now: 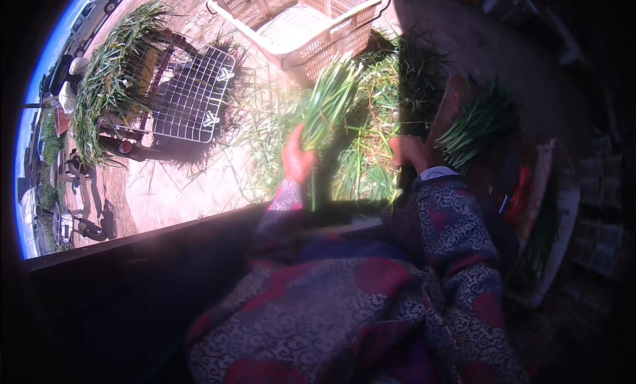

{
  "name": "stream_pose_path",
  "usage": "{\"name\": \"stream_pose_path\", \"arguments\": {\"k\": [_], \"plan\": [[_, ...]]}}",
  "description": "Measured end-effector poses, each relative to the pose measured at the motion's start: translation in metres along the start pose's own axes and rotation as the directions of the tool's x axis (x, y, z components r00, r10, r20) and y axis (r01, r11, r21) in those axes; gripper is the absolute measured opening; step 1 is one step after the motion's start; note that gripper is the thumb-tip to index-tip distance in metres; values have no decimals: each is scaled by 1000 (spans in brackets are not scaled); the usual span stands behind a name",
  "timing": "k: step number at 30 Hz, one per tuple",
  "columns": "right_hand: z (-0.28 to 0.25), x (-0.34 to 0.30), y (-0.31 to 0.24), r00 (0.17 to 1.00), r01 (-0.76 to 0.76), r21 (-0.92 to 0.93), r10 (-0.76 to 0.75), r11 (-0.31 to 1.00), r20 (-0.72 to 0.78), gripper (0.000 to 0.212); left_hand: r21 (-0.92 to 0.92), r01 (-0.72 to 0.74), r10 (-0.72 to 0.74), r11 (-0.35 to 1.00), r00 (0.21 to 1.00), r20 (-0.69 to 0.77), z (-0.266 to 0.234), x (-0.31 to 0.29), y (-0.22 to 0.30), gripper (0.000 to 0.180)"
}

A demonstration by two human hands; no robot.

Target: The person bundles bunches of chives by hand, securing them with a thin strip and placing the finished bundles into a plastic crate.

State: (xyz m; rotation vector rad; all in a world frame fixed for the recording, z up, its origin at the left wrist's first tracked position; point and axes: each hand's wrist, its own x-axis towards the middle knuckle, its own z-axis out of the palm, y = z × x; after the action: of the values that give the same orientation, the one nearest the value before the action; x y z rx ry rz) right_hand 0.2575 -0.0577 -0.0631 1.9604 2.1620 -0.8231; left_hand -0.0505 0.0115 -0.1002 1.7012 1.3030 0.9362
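Note:
My left hand (pixel 298 160) is closed around a bunch of long green leafy stalks that look like garlic chives (pixel 333 100). The pale ends point up and away from me, and some leaves hang below the hand. To its right, my right hand (pixel 411 152) is bent with its fingers curled in, over the edge of a heap of loose leaves and trimmings (pixel 371 142). Shadow hides whatever is in those fingers. Just right of that hand lies another bunch of green chives (pixel 478 127), in the shade.
Beyond the bunch stands a cream plastic crate (pixel 308 53) with slotted walls and wire handles. At far left, long leaves (pixel 109 86) are heaped beside a white wire grid (pixel 192 96). A dark ledge (pixel 165 241) runs across in front of me. Leaf scraps litter the sunlit ground.

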Motion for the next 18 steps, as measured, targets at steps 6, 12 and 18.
{"name": "stream_pose_path", "arguments": {"k": [6,12,18], "plan": [[-68,-5,-33,868,226,881,324,416,-376,25,-415,21,35,910,991,126,5,-1,19,66],[-74,7,-71,848,102,913,445,395,-288,44,-89,-107,114,990,990,83,8,-16,54,69],[-66,7,-53,874,136,973,439,187,-207,23,-187,-76,99,979,988,118,6,-18,60,74]]}}
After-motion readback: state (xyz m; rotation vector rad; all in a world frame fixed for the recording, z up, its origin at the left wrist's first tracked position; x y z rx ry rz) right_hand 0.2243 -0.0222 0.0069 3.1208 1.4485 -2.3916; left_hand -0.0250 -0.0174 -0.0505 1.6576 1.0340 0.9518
